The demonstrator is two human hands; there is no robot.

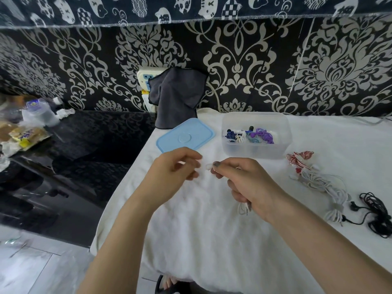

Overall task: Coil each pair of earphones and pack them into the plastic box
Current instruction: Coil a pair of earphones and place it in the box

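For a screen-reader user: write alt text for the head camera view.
A person's right hand holds white earphones above a white cloth-covered table, the left hand close beside it. Behind stand a clear plastic box holding coiled earphones and its blue lid; red-and-white, white and black earphones lie to the right.

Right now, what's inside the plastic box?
The plastic box holds coiled earphones in dark blue, white, light blue and purple. Its lid lies beside it. The count is unclear; lower coils are hidden by those on top.
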